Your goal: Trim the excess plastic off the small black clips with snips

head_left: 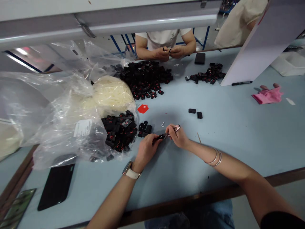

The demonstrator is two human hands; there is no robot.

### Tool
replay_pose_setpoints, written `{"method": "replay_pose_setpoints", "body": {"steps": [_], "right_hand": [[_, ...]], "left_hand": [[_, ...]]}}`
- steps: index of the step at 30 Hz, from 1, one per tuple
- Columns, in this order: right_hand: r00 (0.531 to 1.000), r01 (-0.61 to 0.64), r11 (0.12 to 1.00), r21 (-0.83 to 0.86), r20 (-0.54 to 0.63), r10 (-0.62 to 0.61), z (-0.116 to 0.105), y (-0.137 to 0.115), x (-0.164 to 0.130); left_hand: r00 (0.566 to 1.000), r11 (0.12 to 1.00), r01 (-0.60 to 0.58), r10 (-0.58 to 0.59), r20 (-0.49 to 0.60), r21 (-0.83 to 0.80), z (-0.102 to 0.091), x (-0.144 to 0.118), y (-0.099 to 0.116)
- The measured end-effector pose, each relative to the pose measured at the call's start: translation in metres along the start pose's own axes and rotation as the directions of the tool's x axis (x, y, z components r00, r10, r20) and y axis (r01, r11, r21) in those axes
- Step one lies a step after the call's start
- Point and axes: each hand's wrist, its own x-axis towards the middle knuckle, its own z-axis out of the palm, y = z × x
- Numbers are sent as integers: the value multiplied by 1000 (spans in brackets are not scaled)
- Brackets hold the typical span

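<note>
Both hands (145, 149) (177, 136) pinch small blk part (160, 137).

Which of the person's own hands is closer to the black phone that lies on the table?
Left. The left hand is nearer to the black phone, which lies farther to its left near the table edge. The right hand is beyond the left hand, farther from the phone.
</note>
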Motion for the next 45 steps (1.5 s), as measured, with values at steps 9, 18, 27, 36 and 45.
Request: {"method": "replay_pose_setpoints", "body": {"steps": [9, 18, 27, 36, 45], "right_hand": [[1000, 21, 986, -164, 4, -20, 1, -7, 1], [996, 55, 939, -339, 84, -28, 3, -13, -1], [996, 74, 909, -409, 84, -43, 6, -15, -4], [970, -196, 943, 268, -88, 226, 0, -2, 11], [891, -269, 794, 545, -173, 420, -6, -2, 18]], "left_hand": [[999, 1000, -22, 22, -33, 20, 3, -1, -1], [999, 1000, -13, 13, -30, 13, 3, -1, 0], [1000, 1000, -1, 1, -8, -1, 2, -1, -1], [1000, 999, 21, -22, -5, -40, 0, -2, -1], [992, 990, 128, -129, -15, -61, -4, -1, 4]]}}
